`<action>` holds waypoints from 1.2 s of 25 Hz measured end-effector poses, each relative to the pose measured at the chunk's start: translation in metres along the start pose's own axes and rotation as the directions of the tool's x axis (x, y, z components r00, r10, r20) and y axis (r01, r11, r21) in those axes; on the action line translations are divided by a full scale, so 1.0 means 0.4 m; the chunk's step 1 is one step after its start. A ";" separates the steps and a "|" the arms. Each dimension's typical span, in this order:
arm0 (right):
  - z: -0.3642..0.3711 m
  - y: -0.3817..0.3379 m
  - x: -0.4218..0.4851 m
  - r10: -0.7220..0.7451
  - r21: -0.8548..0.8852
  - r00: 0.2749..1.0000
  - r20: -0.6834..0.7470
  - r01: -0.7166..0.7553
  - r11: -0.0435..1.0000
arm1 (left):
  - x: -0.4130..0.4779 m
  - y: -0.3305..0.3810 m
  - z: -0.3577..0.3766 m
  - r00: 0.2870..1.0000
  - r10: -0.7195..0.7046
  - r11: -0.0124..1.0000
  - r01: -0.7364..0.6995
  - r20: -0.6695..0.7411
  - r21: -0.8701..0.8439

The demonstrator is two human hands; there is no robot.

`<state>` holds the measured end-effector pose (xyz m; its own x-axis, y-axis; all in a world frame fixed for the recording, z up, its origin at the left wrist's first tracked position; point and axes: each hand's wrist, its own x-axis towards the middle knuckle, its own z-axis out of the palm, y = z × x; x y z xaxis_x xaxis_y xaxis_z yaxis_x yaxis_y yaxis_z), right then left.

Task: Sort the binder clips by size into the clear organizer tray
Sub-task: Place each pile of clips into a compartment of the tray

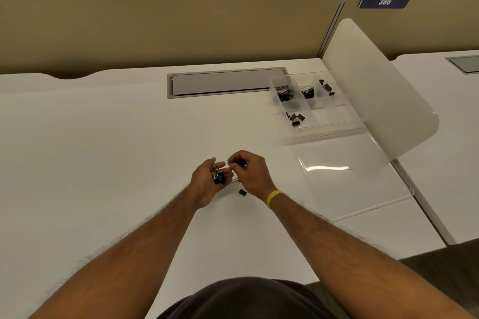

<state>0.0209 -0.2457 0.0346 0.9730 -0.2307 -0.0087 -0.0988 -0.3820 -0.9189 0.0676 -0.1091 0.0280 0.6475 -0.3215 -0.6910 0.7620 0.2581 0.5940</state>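
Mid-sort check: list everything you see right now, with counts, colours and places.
Organizer tray: one, clear, far right of desk.
Sorted clips: four groups, black, separate tray compartments.
Lid: one, clear, flat before the tray.
Loose clip: one, black, desk, beside right wrist.
Cable hatch: one, grey, desk's rear.
Number plate: one, blue, partition.
Left hand: one, cupping several black held clips.
Right hand: one, yellow wristband, apparently pinching a clip.
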 end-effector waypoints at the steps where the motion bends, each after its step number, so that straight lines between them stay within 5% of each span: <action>1: -0.006 0.017 0.002 0.019 -0.024 1.000 -0.022 -0.019 1.000 | -0.001 0.004 -0.004 1.000 -0.003 1.000 0.003 -0.009 -0.021; 4: -0.041 0.078 -0.003 0.038 -0.270 0.999 0.032 -0.028 0.962 | -0.004 0.010 -0.012 1.000 -0.002 0.999 0.001 -0.031 -0.046; 9: -0.050 0.117 -0.048 0.112 -0.621 0.900 0.421 0.197 0.758 | 0.000 0.008 -0.015 0.999 -0.002 0.999 0.000 -0.044 -0.048; 18: -0.018 0.129 -0.050 -0.073 -0.737 0.921 0.383 0.352 0.577 | 0.003 0.010 -0.023 0.998 -0.003 0.999 0.001 -0.059 -0.049; 24: -0.018 0.101 -0.020 0.013 -0.657 0.947 0.321 0.213 0.724 | -0.001 0.008 -0.020 0.998 -0.008 0.999 0.006 -0.063 -0.041; 30: -0.032 0.064 -0.025 0.044 -0.169 0.999 0.031 -0.038 0.985 | 0.008 -0.007 -0.006 0.999 -0.010 1.000 0.009 -0.052 -0.024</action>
<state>0.0061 -0.2648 0.0161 0.9737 -0.2197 -0.0608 -0.1694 -0.5188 -0.8379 0.0674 -0.1085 0.0230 0.6398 -0.2762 -0.7172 0.7676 0.2767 0.5781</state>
